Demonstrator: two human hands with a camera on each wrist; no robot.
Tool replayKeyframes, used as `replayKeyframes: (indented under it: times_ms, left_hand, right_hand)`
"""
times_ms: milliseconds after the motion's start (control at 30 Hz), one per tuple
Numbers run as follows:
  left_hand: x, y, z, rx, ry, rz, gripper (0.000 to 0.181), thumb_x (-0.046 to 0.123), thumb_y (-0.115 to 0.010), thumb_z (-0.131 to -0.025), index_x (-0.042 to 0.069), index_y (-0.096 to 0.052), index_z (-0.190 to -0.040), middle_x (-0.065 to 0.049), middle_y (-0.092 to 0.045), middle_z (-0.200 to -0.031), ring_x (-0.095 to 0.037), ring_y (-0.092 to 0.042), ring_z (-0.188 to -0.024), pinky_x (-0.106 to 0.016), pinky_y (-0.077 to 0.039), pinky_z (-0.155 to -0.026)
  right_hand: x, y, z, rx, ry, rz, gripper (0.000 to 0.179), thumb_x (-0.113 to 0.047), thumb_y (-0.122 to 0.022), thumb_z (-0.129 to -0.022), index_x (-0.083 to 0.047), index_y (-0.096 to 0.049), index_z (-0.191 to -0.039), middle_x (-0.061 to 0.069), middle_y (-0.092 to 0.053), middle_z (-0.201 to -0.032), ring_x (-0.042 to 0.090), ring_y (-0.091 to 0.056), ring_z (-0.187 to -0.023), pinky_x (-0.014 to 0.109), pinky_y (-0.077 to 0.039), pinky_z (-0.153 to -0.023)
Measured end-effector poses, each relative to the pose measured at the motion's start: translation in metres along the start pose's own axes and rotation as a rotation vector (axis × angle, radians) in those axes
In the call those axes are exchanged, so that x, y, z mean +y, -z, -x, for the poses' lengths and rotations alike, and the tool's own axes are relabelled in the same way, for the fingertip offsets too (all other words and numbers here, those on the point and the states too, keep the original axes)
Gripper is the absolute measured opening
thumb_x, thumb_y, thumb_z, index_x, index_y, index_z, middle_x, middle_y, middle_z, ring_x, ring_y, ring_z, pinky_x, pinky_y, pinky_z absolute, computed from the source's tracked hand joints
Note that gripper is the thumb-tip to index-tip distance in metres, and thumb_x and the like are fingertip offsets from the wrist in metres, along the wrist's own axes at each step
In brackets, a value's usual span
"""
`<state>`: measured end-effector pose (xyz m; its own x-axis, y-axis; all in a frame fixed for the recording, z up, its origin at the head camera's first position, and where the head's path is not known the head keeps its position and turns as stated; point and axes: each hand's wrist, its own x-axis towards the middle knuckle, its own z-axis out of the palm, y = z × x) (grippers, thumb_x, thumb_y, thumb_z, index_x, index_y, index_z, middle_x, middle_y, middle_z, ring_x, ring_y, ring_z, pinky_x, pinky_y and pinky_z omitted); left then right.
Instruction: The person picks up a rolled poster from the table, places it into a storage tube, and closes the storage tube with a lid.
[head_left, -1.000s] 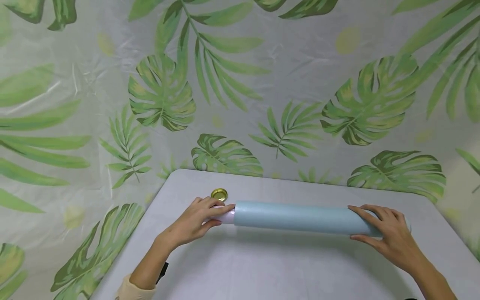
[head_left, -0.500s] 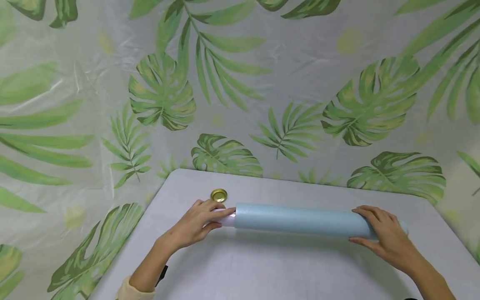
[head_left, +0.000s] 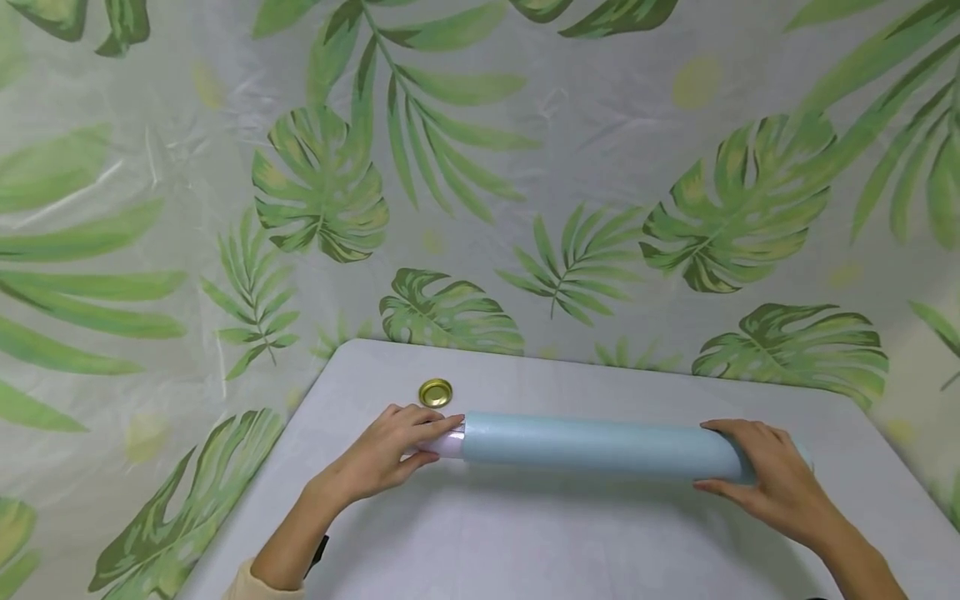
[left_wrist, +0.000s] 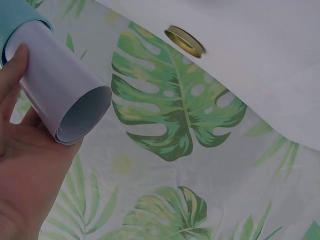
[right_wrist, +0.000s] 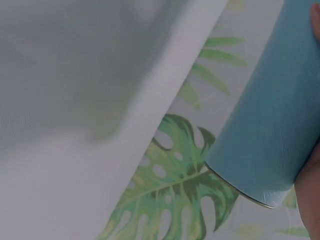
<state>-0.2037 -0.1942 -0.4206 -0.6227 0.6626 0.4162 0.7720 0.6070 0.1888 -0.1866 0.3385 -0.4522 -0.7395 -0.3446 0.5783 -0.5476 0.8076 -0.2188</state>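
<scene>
A long light-blue tube (head_left: pixel 585 446) is held level above the table, between both hands. From its left end sticks out a pale lilac rolled sheet (left_wrist: pixel 60 75), whose hollow open end shows in the left wrist view. My left hand (head_left: pixel 390 450) grips this roll, thumb below and fingers above, with the index fingertip at the blue tube's rim. My right hand (head_left: pixel 776 475) grips the blue tube near its right end, thumb under it and fingers over it. In the right wrist view the tube's right end (right_wrist: pixel 250 180) has a thin metallic-looking rim.
A round gold-coloured lid (head_left: pixel 435 392) lies on the white table (head_left: pixel 525 542), just behind my left hand. The table's far edge meets a hanging sheet (head_left: pixel 480 233) printed with green leaves.
Both hands and the tube have come slightly lower in the head view, so more table shows between lid and left hand. The grips look the same.
</scene>
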Motion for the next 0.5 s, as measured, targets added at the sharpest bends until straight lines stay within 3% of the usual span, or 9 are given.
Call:
replayKeyframes:
  times_ms: [167, 300, 400, 500]
  left_hand:
    - [0.001, 0.003, 0.001, 0.017, 0.026, -0.038, 0.066, 0.02, -0.086, -0.085, 0.02, -0.061, -0.146, 0.002, -0.069, -0.136, -0.019, -0.065, -0.12, -0.045, -0.046, -0.1]
    - [0.002, 0.006, 0.002, 0.073, 0.067, -0.062, 0.07, 0.031, -0.083, -0.088, 0.021, -0.055, -0.151, 0.0, -0.064, -0.145, -0.024, -0.061, -0.128, -0.058, -0.039, -0.112]
    - [0.001, 0.01, 0.006, 0.145, 0.175, -0.001, 0.069, 0.033, -0.077, -0.094, 0.02, -0.049, -0.155, -0.005, -0.058, -0.151, -0.03, -0.056, -0.136, -0.065, -0.033, -0.114]
    - [-0.005, 0.015, 0.013, 0.239, 0.363, 0.142, 0.058, 0.031, -0.068, -0.101, 0.016, -0.05, -0.155, -0.011, -0.057, -0.149, -0.035, -0.053, -0.138, -0.064, -0.036, -0.111]
  right_hand:
    - [-0.003, -0.002, 0.0, 0.015, -0.01, 0.009, 0.089, -0.031, -0.102, -0.051, -0.009, -0.066, -0.129, 0.009, -0.069, -0.12, 0.017, -0.054, -0.109, 0.048, -0.033, -0.09]
    - [-0.004, -0.002, 0.001, 0.032, -0.025, 0.01, 0.089, -0.029, -0.102, -0.051, -0.009, -0.065, -0.13, 0.011, -0.07, -0.12, 0.015, -0.053, -0.109, 0.047, -0.032, -0.09]
    - [-0.003, -0.001, 0.002, 0.045, -0.042, 0.007, 0.09, -0.028, -0.102, -0.051, -0.01, -0.065, -0.131, 0.011, -0.07, -0.119, 0.012, -0.052, -0.109, 0.047, -0.031, -0.09]
    - [-0.002, 0.0, 0.003, 0.055, -0.053, 0.009, 0.09, -0.027, -0.102, -0.051, -0.011, -0.065, -0.131, 0.012, -0.07, -0.119, 0.011, -0.051, -0.108, 0.048, -0.031, -0.09]
